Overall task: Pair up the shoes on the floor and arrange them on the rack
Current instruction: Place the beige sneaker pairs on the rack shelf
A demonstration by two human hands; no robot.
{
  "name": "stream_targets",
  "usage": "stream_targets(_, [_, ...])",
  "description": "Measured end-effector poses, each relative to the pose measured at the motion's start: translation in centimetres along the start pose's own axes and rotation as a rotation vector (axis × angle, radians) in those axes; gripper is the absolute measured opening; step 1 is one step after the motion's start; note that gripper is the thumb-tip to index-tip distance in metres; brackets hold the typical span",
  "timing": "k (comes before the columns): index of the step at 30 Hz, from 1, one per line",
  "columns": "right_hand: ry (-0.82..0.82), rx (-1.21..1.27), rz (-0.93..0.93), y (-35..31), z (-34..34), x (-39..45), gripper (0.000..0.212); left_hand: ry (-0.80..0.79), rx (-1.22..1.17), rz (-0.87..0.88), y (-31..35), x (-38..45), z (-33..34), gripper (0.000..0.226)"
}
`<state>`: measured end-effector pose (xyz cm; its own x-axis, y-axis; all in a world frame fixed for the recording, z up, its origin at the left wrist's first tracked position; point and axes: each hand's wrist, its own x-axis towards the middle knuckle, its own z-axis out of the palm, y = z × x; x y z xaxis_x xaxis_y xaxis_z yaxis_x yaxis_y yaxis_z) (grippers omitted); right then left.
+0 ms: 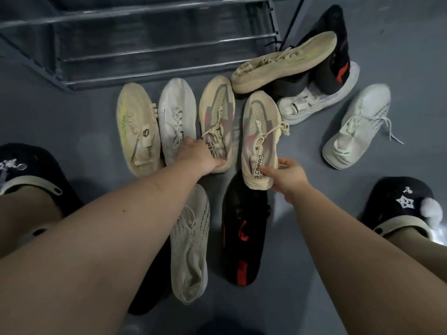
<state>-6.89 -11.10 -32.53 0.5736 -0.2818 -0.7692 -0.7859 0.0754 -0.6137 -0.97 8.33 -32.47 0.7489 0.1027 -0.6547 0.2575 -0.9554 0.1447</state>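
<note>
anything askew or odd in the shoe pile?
Yes. One tan sneaker lies tipped on its side across the black high-top by the rack, its sole edge showing. Its likely mate sits upright far left. The rack shelves hold nothing.

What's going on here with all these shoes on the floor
A person crouches over a scatter of shoes in front of an empty metal rack. The left hand grips the heel of one beige and red mesh sneaker, and the right hand holds the heel of its match. The other shoes lie unpaired on the floor, including a black and red sneaker.
</note>
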Motion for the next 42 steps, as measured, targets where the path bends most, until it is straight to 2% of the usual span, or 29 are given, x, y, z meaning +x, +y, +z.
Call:
stream_targets(6, [-0.061, 0.134, 0.098, 0.7, 0.2, 0.8, 0.046, 0.084, 0.015, -0.055, 0.7, 0.8, 0.8, 0.099])
stream_targets(13, [-0.076, 0.211, 0.165, 1.0, 0.1, 1.6, 0.054, 0.276, 0.0, 0.052, 0.2, 0.1, 2.2, 0.086])
stream_targets(19, [-0.071, 0.232, 0.175, 1.2, 0.1, 1.6, 0.057, 0.297, -0.112, 0.081, 1.3, -1.0, 3.3, 0.086])
stream_targets(25, [-0.06, 0.221, 0.166, 0.8, 0.3, 0.9, 0.055, 0.252, -0.205, 0.047, 1.7, -1.2, 2.1, 0.092])
stream_targets(29, [-0.023, 0.207, 0.148, 0.8, 1.1, 0.3, 0.054, 0.169, -0.421, 0.143, 2.5, -2.0, 1.5, 0.085])
stream_targets(31, [-0.036, 0.213, 0.148, 0.8, 1.4, -0.3, 0.049, 0.139, -0.456, 0.159, 2.4, -2.3, 0.8, 0.083])
stream_targets(36, [-0.09, 0.235, 0.175, 0.8, 1.4, -2.1, 0.05, 0.04, -0.577, 0.095, 0.0, -2.8, -0.4, 0.089])
stream_targets(39, [-0.15, 0.213, 0.165, 0.4, 1.0, -3.7, 0.052, -0.072, -0.763, 0.021, -1.5, -4.0, -1.3, 0.092])
stream_targets(42, [-0.207, 0.229, 0.159, 0.0, 0.6, -5.6, 0.048, -0.187, -1.079, -0.076, -2.8, -6.4, -2.2, 0.085])
